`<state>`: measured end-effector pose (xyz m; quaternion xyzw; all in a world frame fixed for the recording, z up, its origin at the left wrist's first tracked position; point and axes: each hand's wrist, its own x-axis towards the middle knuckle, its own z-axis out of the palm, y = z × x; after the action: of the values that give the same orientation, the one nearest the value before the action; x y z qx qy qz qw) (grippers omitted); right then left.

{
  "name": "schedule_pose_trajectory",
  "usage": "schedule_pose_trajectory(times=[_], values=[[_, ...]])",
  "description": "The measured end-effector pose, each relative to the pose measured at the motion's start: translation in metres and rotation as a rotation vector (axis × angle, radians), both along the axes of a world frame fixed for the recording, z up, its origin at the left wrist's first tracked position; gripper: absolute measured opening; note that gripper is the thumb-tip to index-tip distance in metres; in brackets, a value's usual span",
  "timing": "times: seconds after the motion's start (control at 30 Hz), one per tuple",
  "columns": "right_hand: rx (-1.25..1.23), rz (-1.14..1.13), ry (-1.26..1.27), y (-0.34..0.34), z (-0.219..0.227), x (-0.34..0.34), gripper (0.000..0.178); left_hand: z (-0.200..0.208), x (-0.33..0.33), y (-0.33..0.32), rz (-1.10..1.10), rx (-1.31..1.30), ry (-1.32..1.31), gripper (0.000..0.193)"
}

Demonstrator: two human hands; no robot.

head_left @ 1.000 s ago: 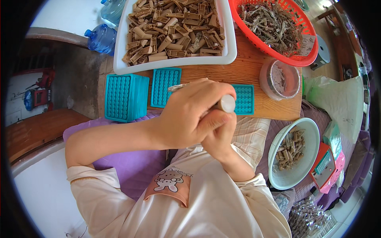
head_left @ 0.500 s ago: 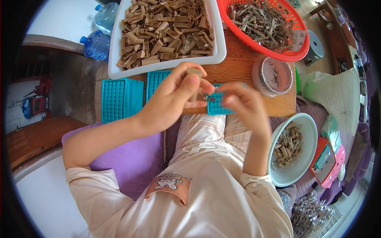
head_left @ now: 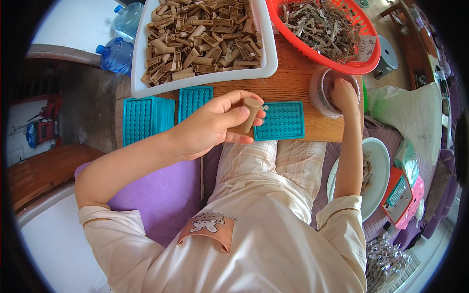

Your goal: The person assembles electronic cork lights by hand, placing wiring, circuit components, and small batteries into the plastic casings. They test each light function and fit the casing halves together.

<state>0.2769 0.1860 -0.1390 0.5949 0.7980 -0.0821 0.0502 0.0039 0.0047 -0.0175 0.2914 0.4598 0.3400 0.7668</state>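
Observation:
My left hand (head_left: 217,121) is closed around a tan plastic cylinder (head_left: 250,117), held upright with its flat round end up. Beside its fingertips are small pale discs (head_left: 265,108); I cannot make out whether they are pinched there or lie on the tray behind. Under and right of that hand, a teal tray (head_left: 286,137) with rows of round studs lies at the table's near edge. My right hand (head_left: 346,96) reaches into a translucent pinkish tub (head_left: 320,105), its fingers hidden inside.
A white bin (head_left: 269,61) of tan plastic pieces stands at the back, beside a red basket (head_left: 369,67) of shiny strips. More teal trays (head_left: 195,100) and a teal stack (head_left: 149,119) sit left. Right of my lap is a pale basin (head_left: 383,166) of tan parts.
My right hand has gone from beside the left hand, right and away, into the tub. My left hand keeps the cylinder, now tilted slightly and shifted right.

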Motion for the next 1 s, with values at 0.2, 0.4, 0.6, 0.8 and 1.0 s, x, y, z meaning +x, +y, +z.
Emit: schedule_pose_trajectory(times=[0.2, 0.4, 0.6, 0.8, 1.0], values=[[0.026, 0.036, 0.429, -0.014, 0.031, 0.007, 0.009, 0.002, -0.004, 0.001, 0.026, 0.004, 0.046, 0.03], [0.055, -0.061, 0.729, -0.036, 0.051, 0.005, 0.012, 0.007, -0.002, 0.002, 0.172, -0.15, -0.136, 0.035], [0.027, -0.075, 1.034, -0.065, 0.076, -0.031, 0.013, 0.007, -0.001, 0.002, 0.242, -0.19, -0.135, 0.035], [-0.266, -0.027, 1.498, -0.105, 0.086, -0.084, 0.01, 0.006, 0.0, -0.002, 0.22, -0.2, -0.128, 0.035], [-0.481, -0.082, 1.777, -0.135, 0.101, -0.118, 0.008, 0.004, -0.004, -0.003, 0.154, -0.184, -0.181, 0.032]])
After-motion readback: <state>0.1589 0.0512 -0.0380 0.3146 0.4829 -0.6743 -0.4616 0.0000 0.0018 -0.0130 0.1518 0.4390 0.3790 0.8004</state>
